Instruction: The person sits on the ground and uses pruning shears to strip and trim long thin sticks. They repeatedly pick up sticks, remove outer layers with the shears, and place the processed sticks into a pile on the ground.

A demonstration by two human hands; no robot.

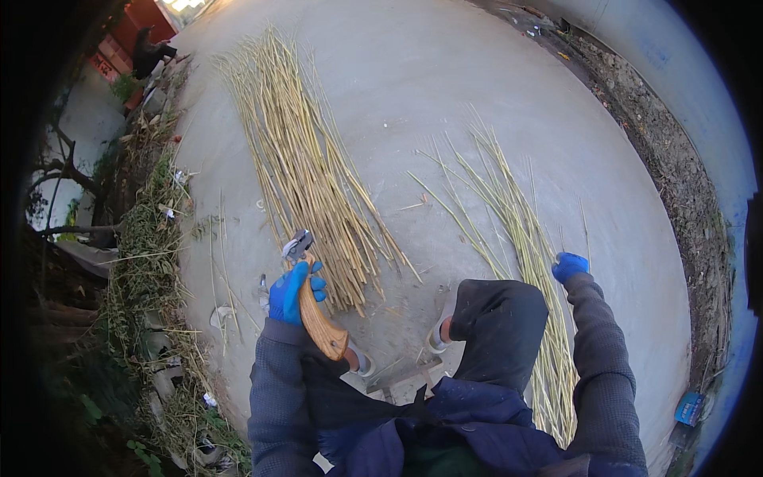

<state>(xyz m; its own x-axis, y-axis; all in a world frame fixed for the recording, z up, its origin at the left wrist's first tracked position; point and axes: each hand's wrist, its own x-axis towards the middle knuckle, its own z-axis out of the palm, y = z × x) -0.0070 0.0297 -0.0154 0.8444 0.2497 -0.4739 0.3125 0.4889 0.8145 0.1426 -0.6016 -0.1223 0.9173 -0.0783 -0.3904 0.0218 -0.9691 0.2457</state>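
My left hand (292,292), in a blue glove, grips a tool with a curved wooden handle (319,324) and a small metal head (297,245). The metal head points at the near end of a large pile of long yellow stalks (298,163) lying on the concrete. My right hand (569,265), also blue-gloved, reaches out to the right over a thinner spread of yellow stalks (517,230) and seems closed on their near part; the grip is partly hidden. My raised knee in dark trousers (501,318) is between the hands.
Grey concrete ground (445,87) stretches ahead. Weeds and dry plant litter (151,254) line its left edge, a dirt strip (660,151) its right. A person (149,49) sits far off at the top left. A blue object (688,409) lies low right.
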